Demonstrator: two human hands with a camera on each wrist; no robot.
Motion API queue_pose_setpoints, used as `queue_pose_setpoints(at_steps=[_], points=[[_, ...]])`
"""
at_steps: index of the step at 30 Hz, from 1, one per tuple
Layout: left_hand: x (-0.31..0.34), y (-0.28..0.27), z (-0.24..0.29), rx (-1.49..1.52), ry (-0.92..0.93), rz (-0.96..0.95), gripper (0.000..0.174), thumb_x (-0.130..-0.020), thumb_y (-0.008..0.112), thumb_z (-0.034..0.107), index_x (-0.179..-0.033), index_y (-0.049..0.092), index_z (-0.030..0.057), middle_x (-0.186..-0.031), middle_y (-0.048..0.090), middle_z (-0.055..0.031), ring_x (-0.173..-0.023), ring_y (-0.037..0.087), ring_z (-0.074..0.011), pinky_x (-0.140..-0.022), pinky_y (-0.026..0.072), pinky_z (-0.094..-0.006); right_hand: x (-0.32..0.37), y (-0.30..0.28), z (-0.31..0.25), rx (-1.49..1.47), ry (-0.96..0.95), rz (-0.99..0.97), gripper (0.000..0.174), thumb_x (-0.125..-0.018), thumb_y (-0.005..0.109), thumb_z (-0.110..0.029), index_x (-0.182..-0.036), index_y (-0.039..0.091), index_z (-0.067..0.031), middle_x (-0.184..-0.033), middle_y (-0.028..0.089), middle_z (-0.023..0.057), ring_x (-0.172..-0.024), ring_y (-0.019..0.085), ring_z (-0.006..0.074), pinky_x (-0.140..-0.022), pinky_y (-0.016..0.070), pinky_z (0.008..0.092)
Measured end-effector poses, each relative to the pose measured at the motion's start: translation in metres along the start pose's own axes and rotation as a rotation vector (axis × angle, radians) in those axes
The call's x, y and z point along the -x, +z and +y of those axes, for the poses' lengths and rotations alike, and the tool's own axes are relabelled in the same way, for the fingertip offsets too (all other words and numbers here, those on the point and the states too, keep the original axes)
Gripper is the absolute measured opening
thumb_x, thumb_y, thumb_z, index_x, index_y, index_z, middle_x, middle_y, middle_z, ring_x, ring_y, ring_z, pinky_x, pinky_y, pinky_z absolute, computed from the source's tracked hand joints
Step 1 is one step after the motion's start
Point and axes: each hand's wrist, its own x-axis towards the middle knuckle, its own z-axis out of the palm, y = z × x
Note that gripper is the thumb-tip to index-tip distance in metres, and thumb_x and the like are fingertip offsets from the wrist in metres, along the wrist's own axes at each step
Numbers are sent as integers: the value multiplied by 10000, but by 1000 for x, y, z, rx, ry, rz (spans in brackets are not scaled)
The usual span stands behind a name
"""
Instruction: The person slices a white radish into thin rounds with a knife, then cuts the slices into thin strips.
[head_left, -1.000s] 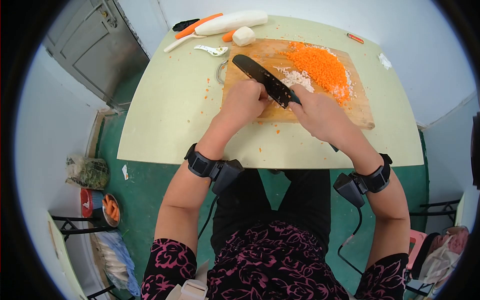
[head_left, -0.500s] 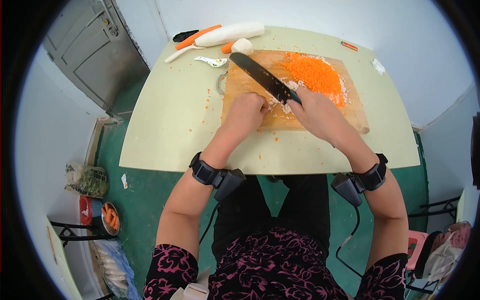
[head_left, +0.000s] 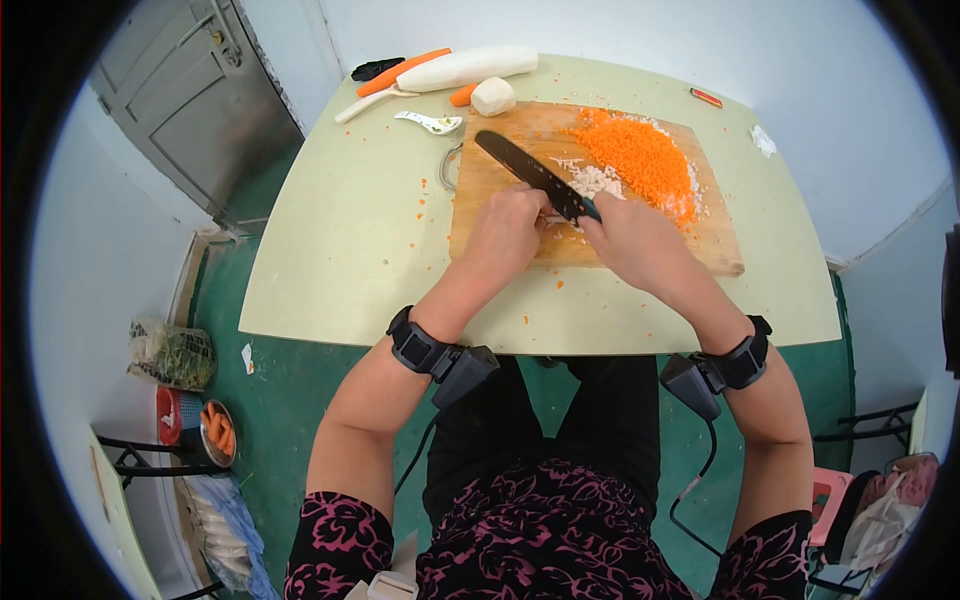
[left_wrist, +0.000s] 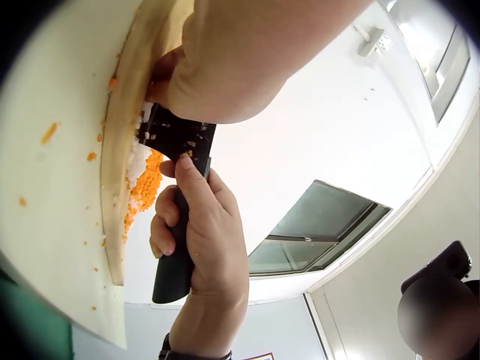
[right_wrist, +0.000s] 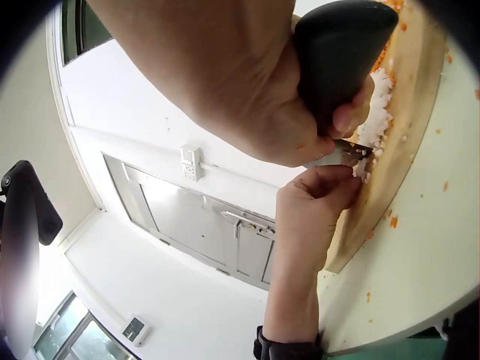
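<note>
My right hand (head_left: pixel 645 240) grips the dark handle of a black-bladed knife (head_left: pixel 530 168); the handle (right_wrist: pixel 337 56) also shows in the right wrist view. The blade slants up and left over the wooden cutting board (head_left: pixel 480 190). Close beside the blade, my left hand (head_left: pixel 505 230) has its fingers curled, and in the right wrist view its thumb and fingers (right_wrist: pixel 334 180) pinch a small white piece (right_wrist: pixel 360 168), mostly hidden. Chopped white bits (head_left: pixel 592 180) lie right of the blade, with a heap of finely chopped carrot (head_left: pixel 640 155) behind them.
Behind the board's left corner sit a peeled white chunk (head_left: pixel 493 97), a long white radish (head_left: pixel 470 68) and a carrot (head_left: pixel 405 72). A spoon (head_left: pixel 430 122) and metal ring (head_left: pixel 449 168) lie left. A red object (head_left: pixel 706 97) is at the back right.
My left hand has come back against the blade after standing slightly apart from it half a second ago. My right hand still grips the knife, whose tip sits slightly lower in view.
</note>
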Motion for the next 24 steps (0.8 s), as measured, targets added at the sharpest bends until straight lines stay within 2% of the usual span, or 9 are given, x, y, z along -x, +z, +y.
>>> queue_pose_setpoints(at_steps=[4, 7, 10, 16, 19, 22, 24], points=[[1, 2, 0, -69, 10, -33, 70, -684, 629, -20, -749, 655, -26, -761, 628, -183, -707, 609, -340, -660, 492, -389, -5, 6, 6, -19, 6, -7, 296, -902, 512, -245, -871, 512, 49, -767, 589, 256, -757, 587, 413, -670, 443, 481], [2, 5, -1, -68, -45, -10, 68, -684, 628, -15, -746, 655, -26, -761, 630, -182, -702, 609, -340, -657, 494, -391, -5, -12, -2, -61, 77, -67, 256, -906, 486, -216, -880, 542, 32, -798, 614, 250, -797, 603, 410, -708, 474, 479], [3, 5, 2, -72, -85, 18, 68, -682, 625, -17, -741, 656, -31, -757, 630, -181, -700, 609, -337, -658, 494, -395, -2, -11, -2, -31, 34, -13, 291, -910, 495, -244, -882, 525, 44, -770, 593, 256, -766, 591, 407, -685, 454, 481], [3, 5, 3, -21, -41, 50, 72, -679, 614, -31, -738, 652, -41, -745, 628, -187, -709, 610, -340, -661, 492, -395, -7, 1, 0, 50, -77, -73, 297, -909, 497, -254, -884, 526, 41, -820, 603, 247, -795, 588, 407, -708, 456, 478], [2, 5, 2, -19, 2, 46, 74, -683, 613, -35, -744, 653, -41, -723, 620, -192, -687, 609, -345, -639, 489, -399, -11, -9, -3, 1, -19, -94, 297, -907, 499, -254, -896, 530, 41, -839, 606, 244, -812, 587, 408, -715, 459, 477], [4, 10, -1, 7, -60, 77, 51, -687, 625, -32, -738, 625, -31, -698, 612, -188, -652, 605, -350, -611, 486, -402, -6, -11, -5, -48, -3, -25, 300, -903, 503, -256, -914, 539, 41, -837, 607, 249, -825, 591, 406, -724, 463, 474], [3, 9, 1, -5, -73, 76, 68, -687, 637, -30, -736, 591, -19, -687, 608, -184, -636, 601, -355, -592, 480, -403, -4, -11, -8, -17, 23, -83, 298, -901, 507, -256, -919, 540, 39, -838, 607, 249, -827, 591, 407, -726, 462, 472]])
